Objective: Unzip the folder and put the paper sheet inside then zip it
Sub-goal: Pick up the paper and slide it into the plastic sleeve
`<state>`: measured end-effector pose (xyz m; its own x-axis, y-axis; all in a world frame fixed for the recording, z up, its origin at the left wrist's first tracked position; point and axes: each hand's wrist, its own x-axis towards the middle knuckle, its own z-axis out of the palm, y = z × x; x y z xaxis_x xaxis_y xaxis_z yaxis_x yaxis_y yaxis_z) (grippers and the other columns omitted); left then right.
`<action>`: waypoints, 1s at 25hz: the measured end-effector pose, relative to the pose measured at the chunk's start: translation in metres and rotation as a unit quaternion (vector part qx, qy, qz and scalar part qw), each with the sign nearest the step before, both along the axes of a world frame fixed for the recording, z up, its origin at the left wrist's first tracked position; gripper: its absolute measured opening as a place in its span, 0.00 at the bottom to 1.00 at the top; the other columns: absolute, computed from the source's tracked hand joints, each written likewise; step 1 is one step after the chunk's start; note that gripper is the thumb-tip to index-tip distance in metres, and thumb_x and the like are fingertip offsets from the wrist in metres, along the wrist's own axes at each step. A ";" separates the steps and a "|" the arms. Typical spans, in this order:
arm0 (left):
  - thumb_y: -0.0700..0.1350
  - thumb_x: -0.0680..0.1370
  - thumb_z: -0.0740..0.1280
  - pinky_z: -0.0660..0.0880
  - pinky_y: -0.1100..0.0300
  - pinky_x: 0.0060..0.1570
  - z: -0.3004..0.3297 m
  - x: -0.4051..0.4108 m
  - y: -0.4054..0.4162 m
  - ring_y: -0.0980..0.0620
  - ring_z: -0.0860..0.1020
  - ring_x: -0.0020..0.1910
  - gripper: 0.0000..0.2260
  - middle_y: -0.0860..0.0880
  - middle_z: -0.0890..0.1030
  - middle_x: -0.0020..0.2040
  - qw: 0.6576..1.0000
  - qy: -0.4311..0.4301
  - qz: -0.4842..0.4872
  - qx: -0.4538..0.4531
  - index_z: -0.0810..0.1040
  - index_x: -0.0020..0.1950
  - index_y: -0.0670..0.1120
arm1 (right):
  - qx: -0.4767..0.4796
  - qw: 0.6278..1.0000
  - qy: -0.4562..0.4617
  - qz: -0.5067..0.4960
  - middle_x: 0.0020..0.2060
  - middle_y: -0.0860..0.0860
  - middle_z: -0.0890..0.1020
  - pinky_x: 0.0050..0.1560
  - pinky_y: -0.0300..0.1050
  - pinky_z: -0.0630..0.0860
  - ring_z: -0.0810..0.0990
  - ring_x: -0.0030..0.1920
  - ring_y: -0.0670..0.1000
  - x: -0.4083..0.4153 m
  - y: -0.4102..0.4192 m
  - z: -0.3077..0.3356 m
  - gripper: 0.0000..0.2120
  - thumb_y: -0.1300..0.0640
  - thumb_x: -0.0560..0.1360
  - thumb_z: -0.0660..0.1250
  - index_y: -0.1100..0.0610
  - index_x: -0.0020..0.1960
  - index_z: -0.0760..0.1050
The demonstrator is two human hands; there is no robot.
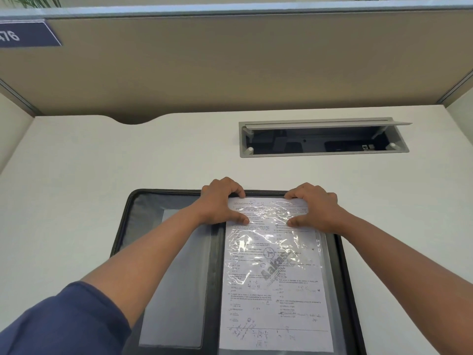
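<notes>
A black zip folder (133, 213) lies open flat on the white desk, its grey left inner panel showing. On its right half a printed paper sheet (273, 298) sits inside a shiny clear plastic sleeve. My left hand (220, 201) grips the sheet's top left corner, thumb pressed on the plastic and fingers curled over the top edge. My right hand (312, 206) holds the top right corner the same way. The zipper runs round the folder's rim, unzipped.
A recessed grey cable tray (323, 153) with its lid raised is set into the desk (102, 155) behind the folder on the right. A beige partition wall (230, 67) closes off the back, with side panels left and right.
</notes>
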<state>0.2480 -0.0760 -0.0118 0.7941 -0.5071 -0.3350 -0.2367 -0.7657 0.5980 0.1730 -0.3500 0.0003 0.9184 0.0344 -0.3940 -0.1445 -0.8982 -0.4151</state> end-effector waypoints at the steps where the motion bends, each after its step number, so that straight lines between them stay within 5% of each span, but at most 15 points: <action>1: 0.63 0.60 0.82 0.66 0.47 0.67 -0.001 0.000 -0.001 0.55 0.72 0.59 0.29 0.59 0.75 0.58 1.000 0.000 -0.001 0.003 0.78 0.57 0.58 | -0.002 1.000 -0.001 -0.002 0.63 0.42 0.73 0.63 0.53 0.61 0.70 0.65 0.48 0.000 0.001 0.000 0.31 0.42 0.66 0.79 0.41 0.67 0.73; 11: 0.61 0.63 0.82 0.64 0.51 0.66 -0.005 0.001 0.001 0.55 0.71 0.59 0.25 0.59 0.73 0.59 1.000 0.011 0.001 -0.002 0.78 0.55 0.58 | 0.039 0.998 -0.003 -0.039 0.56 0.44 0.76 0.64 0.57 0.66 0.75 0.59 0.50 0.003 0.004 0.002 0.07 0.53 0.75 0.73 0.43 0.48 0.77; 17: 0.63 0.62 0.82 0.65 0.52 0.61 -0.011 0.005 0.002 0.55 0.71 0.56 0.22 0.60 0.73 0.56 1.000 0.007 -0.013 0.002 0.78 0.49 0.61 | 0.040 0.999 -0.006 -0.033 0.54 0.40 0.77 0.65 0.56 0.64 0.76 0.58 0.48 0.005 0.008 0.003 0.06 0.55 0.76 0.72 0.44 0.44 0.80; 25: 0.63 0.65 0.80 0.61 0.54 0.57 -0.015 0.000 0.000 0.54 0.71 0.57 0.23 0.57 0.73 0.58 0.999 -0.031 -0.009 0.012 0.78 0.55 0.60 | 0.022 1.000 -0.012 -0.011 0.53 0.39 0.76 0.59 0.51 0.60 0.76 0.56 0.46 0.007 0.005 -0.001 0.08 0.56 0.78 0.71 0.43 0.44 0.80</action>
<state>0.2476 -0.0756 -0.0271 0.8048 -0.5136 -0.2973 -0.2870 -0.7754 0.5625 0.1803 -0.3455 -0.0010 0.9282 0.0306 -0.3708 -0.1542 -0.8753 -0.4583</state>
